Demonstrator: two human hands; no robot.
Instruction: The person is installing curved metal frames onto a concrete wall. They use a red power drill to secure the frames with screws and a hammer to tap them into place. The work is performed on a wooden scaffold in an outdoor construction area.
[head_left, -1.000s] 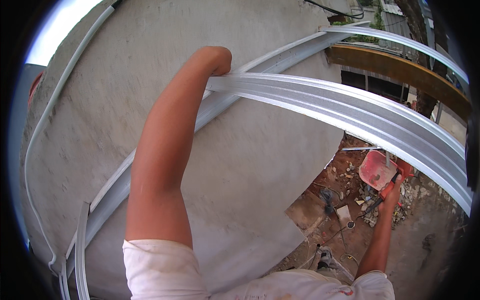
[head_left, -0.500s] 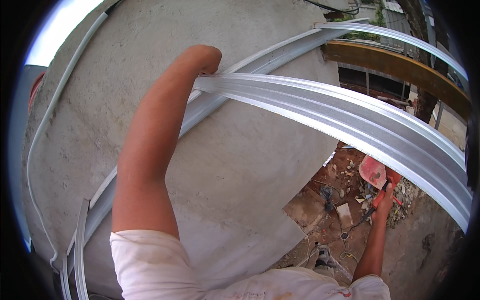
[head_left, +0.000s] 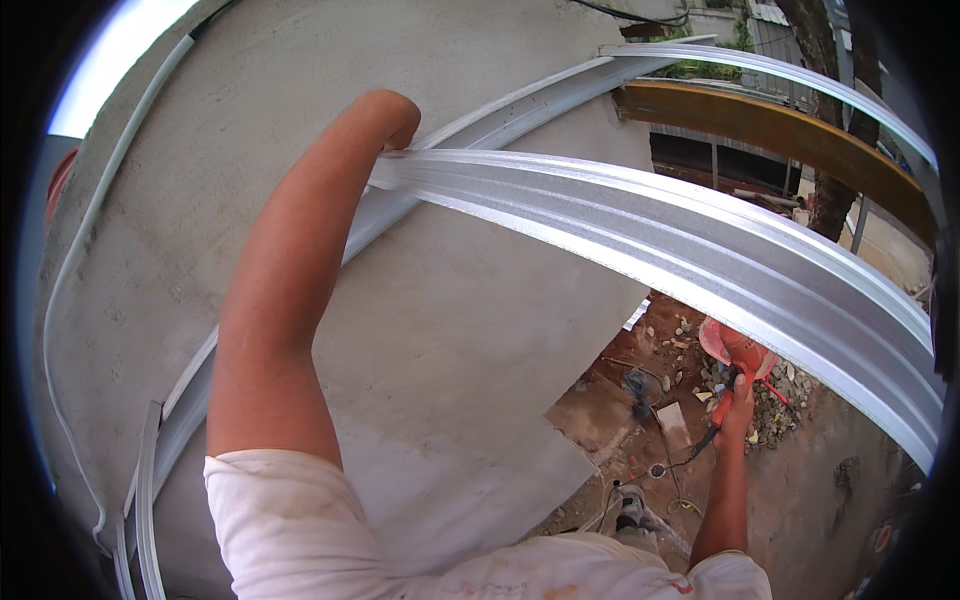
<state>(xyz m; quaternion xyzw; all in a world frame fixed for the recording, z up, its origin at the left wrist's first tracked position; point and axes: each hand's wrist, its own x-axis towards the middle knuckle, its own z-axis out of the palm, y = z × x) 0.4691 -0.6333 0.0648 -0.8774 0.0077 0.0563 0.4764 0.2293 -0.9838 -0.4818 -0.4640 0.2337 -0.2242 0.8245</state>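
My left hand [head_left: 398,120] is raised with bent fingers gripping the end of a wide, ribbed galvanized steel channel [head_left: 640,235], where it meets a diagonal steel rail [head_left: 500,117] against the grey rendered wall [head_left: 450,330]. The fingertips are hidden behind the channel. Low on the right, my right hand [head_left: 736,400] is closed round the handle of a red and black corded power tool [head_left: 722,408], whose far part lies partly under the channel's edge. Behind the tool is a worn red scoop-like object [head_left: 712,338] on the rubble.
An upper steel strip [head_left: 770,68] and a brown beam [head_left: 760,118] span to the right, near a tree trunk [head_left: 830,200]. A pale conduit [head_left: 125,150] runs down the wall. Short vertical rails [head_left: 150,500] stand at lower left. Below are dirt, rubble, cables and a broken slab [head_left: 673,425].
My left arm and the channel's end have shifted left in the view. My right hand and the tool are lower and further left, with more of the red scoop hidden behind them and the channel.
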